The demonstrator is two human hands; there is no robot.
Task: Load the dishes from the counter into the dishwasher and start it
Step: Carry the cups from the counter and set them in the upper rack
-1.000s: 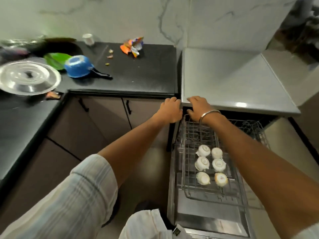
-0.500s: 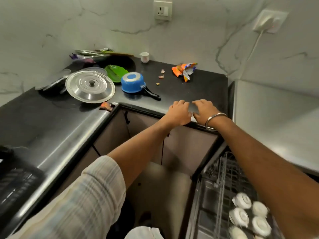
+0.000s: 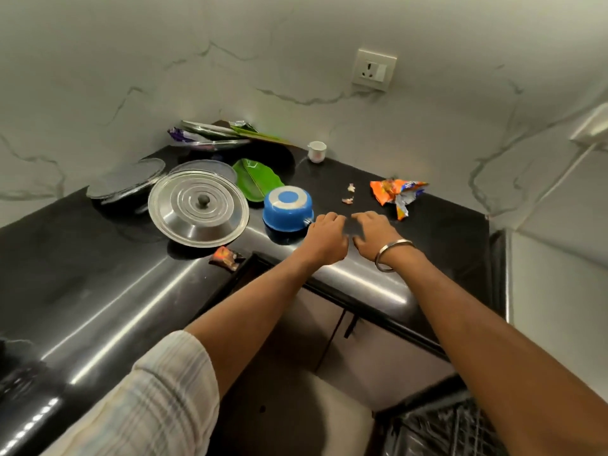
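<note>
- Two hands over the black counter [image 3: 98, 291], side by side, near its front edge.
- left hand [image 3: 327, 238]: fingers curled, right at the handle end of the blue saucepan [image 3: 288, 209]. Handle itself blurred and hidden under the hands, so cannot tell if it's actually gripped.
- right hand [image 3: 375, 233]: fingers bent down onto the same dark blurred handle area; grip also cannot tell. Metal bangle [image 3: 393, 255] on that wrist.
- blue saucepan sits upside down on the counter, base up, just right of the steel lid [image 3: 199, 209].
- steel lid lies knob up, overlapping a clear plate behind it.
- green leaf-shaped plate [image 3: 258, 179] behind the saucepan, between lid and saucepan.
- Dark round plate [image 3: 126, 181] to the left of the lid; stack of steel plates [image 3: 210, 134] in the back corner with wrappers on it.
- small white cup [image 3: 317, 151] upright near the back wall, well apart from the hands.
- orange snack wrapper [image 3: 396, 194] crumpled on the counter right of the hands; a few crumbs beside it.
- small candy wrapper [image 3: 225, 257] at the counter's inner corner edge.
- dishwasher rack [image 3: 450, 426] only partly visible at bottom right, dark.
</note>
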